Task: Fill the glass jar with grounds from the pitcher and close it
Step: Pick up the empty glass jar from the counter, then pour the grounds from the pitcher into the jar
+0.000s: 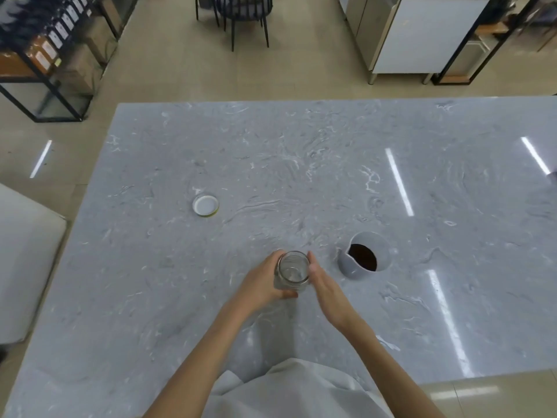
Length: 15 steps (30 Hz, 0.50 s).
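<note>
A clear glass jar (293, 270) stands open and empty on the grey marble table (271, 164), near the front middle. My left hand (262, 282) wraps around its left side and grips it. My right hand (324, 286) lies against the jar's right side with its fingers extended, touching or nearly touching the glass. A grey pitcher (365, 255) with dark grounds inside stands just to the right of the jar. The jar's lid (205, 205) lies upside down on the table, well to the far left of the jar.
Beyond the table's far edge are a black chair (238, 13), a metal shelf rack with boxes (45, 55) at the left and a white cabinet (416, 34) at the right. A white seat (24, 257) sits by the table's left edge.
</note>
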### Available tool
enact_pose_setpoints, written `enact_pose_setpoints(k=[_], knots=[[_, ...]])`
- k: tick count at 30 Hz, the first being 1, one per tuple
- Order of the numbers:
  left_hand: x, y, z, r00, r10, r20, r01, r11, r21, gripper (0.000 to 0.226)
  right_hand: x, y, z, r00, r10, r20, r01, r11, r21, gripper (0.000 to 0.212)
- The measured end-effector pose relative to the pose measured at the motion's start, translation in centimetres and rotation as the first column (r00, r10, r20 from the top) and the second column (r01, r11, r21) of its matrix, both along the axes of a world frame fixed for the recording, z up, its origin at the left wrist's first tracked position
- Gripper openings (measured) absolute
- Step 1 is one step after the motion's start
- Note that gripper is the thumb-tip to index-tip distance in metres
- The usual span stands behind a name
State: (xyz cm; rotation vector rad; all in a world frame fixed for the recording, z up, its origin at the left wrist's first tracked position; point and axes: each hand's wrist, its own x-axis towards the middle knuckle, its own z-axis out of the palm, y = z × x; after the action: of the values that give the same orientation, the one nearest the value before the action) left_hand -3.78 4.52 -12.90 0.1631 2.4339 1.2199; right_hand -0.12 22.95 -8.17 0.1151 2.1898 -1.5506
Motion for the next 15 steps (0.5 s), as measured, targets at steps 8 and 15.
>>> enact_pose_setpoints(k=[8, 15], knots=[[-1.4, 3.6, 0.0, 1.0, -0.006, -0.009, 0.006, 1.0, -0.019, 0.093, -3.0, 12.8, 3.2, 0.763, 0.313, -0.566, 0.044, 0.848, 0.528, 0.082], [-2.0, 5.9, -0.2, 0.999, 0.018, -0.033, -0.018, 1.0, -0.014, 0.098, -4.9, 17.7, -0.3, 0.953, 0.257, -0.163, -0.156, 0.872, 0.463, 0.125]])
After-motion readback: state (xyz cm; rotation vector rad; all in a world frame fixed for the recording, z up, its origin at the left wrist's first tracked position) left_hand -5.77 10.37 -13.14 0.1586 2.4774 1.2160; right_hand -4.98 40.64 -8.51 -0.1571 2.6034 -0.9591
